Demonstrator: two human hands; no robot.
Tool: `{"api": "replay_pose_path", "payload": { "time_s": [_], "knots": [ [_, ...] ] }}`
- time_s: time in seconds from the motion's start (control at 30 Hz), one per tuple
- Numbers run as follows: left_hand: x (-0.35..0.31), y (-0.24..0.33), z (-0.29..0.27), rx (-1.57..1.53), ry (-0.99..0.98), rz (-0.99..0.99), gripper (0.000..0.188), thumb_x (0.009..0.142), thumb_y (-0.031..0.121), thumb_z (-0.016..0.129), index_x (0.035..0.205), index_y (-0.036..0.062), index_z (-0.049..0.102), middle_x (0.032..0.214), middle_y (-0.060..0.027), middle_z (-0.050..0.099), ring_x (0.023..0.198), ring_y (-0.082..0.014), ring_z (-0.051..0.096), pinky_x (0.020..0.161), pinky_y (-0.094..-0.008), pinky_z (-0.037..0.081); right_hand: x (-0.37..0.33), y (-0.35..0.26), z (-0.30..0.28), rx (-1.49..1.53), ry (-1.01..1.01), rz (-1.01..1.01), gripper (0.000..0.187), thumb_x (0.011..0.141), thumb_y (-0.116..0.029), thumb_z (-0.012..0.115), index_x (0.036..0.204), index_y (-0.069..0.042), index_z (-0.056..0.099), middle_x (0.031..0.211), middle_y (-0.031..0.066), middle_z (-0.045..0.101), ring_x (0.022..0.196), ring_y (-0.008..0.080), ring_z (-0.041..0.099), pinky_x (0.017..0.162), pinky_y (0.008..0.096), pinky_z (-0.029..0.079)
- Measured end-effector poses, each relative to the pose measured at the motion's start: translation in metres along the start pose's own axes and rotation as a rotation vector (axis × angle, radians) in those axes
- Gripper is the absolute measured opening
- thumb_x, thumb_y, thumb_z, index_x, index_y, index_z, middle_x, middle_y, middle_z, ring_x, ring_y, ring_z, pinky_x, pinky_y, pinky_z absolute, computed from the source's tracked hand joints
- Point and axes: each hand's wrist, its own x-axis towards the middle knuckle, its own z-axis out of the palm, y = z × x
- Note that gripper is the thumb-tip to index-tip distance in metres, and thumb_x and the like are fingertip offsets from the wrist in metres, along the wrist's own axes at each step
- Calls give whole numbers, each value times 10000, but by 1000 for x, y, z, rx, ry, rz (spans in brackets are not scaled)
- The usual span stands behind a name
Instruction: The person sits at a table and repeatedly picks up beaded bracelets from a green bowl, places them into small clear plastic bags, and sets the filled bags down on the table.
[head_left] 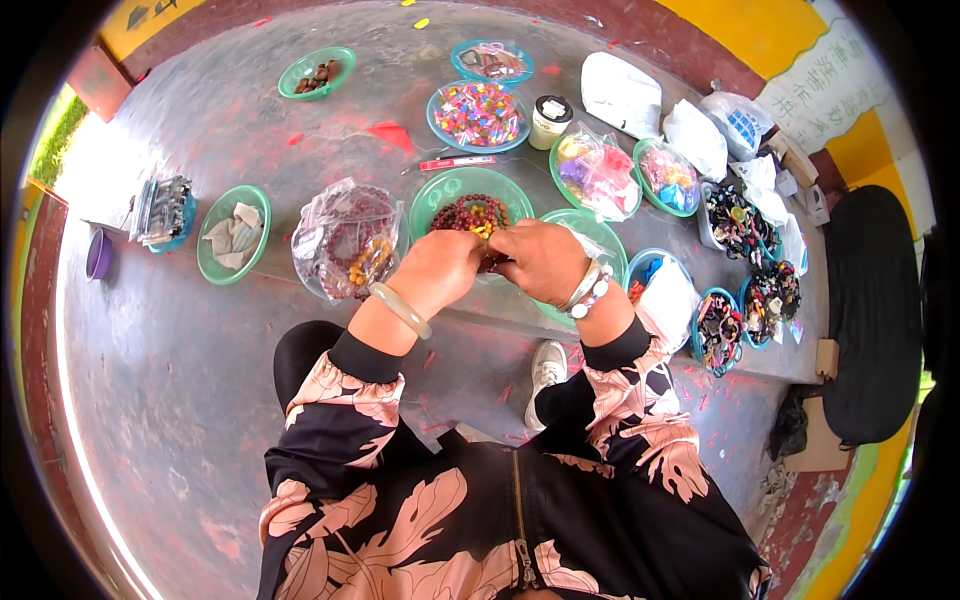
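Lying just beyond hands (542, 262): beads (466, 213)

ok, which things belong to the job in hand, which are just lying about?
Apparently in use:
- dark-red round beads
- green round plastic bowl by left hand and right hand

Apparently lying about:
- small round purple plastic bowl
- white cup with black lid

Makeshift craft workspace, partly open-air: bare grey floor (170, 430), yellow-maroon wall (720, 32), grass (55, 138), bead basin (430, 200).
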Motion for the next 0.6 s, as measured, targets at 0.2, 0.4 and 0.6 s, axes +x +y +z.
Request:
{"api": "replay_pose_path", "payload": {
  "time_s": [0.2, 0.4, 0.6],
  "knots": [
    [1, -7, -1, 14, 12, 27, 223, 826, 177, 478, 796, 9, 623, 763, -231, 596, 757, -412, 571, 681, -488, 444, 3, -4, 9, 135, 68, -142, 122, 709, -119, 616, 811, -62, 582, 770, 103, 595, 805, 294, 560, 693, 405, 460],
    [5, -7, -21, -21, -48, -1, 205, 838, 163, 480, 830, 8, 613, 769, -196, 620, 669, -326, 607, 580, -375, 471, -1, 9, -6, 579, 140, 111, 285, 756, -40, 629, 1037, -88, 615, 926, 68, 642, 825, 180, 603, 706, 277, 464],
    [2, 2, -48, -383, -194, -10, 233, 897, 175, 471, 849, -2, 615, 783, -80, 663, 668, -117, 619, 460, -232, 444, -10, 42, -18, 968, 92, 197, 471, 740, -113, 709, 1169, -36, 530, 1153, 58, 564, 1065, 177, 517, 893, 312, 413]
  ]
}}
